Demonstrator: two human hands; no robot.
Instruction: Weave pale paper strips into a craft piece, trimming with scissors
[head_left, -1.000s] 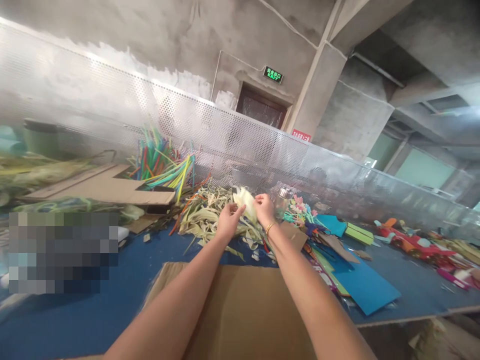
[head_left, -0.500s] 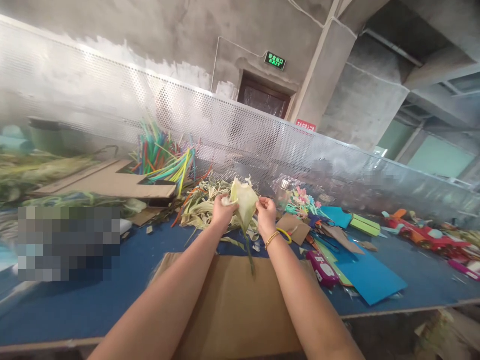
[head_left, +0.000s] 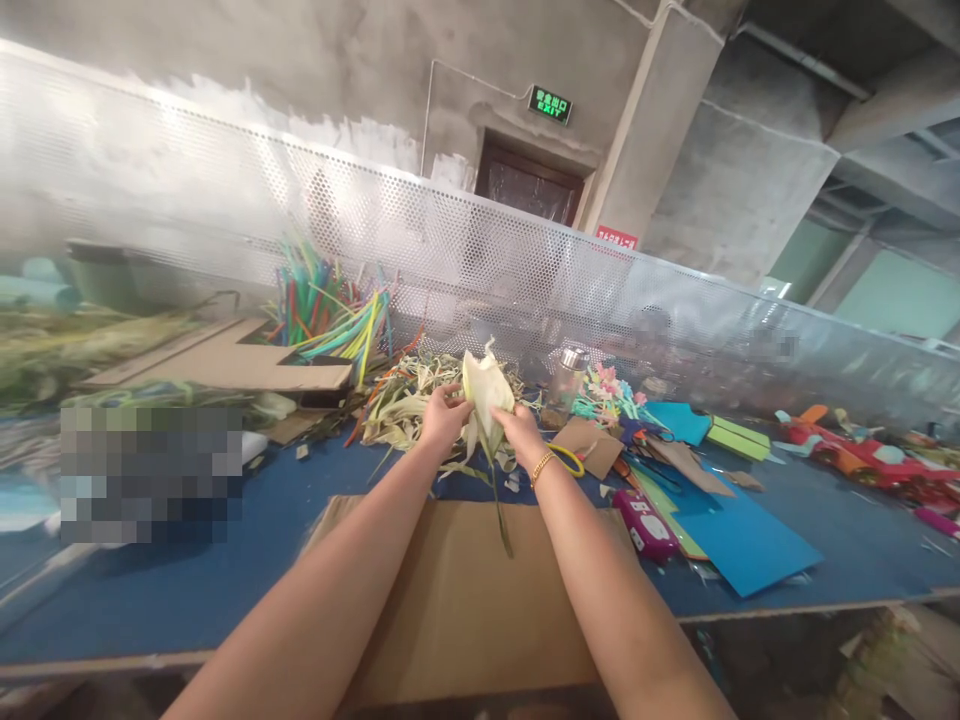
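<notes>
Both my hands hold a pale yellow-green leaf cone (head_left: 486, 390) above the blue table (head_left: 225, 560). My left hand (head_left: 441, 415) grips its left side with curled fingers. My right hand (head_left: 517, 430), with a gold bracelet on the wrist, pinches its lower right edge. A thin green strip (head_left: 501, 500) hangs from the cone down over a brown cardboard sheet (head_left: 465, 600). Just behind the cone lies a heap of pale leaf strips (head_left: 405, 400).
Coloured straws (head_left: 330, 320) stand at the back left beside flat cardboard (head_left: 225, 365). A glass jar (head_left: 566, 378), paper flowers (head_left: 607, 392), blue paper (head_left: 742, 545), a pink box (head_left: 646, 525) and scraps lie to the right. A perforated metal screen (head_left: 525, 290) runs along the table's far side.
The leaf piece has been lifted off the heap and shaped into an upright cone. My right hand has closed in on its lower edge. The view has shifted slightly.
</notes>
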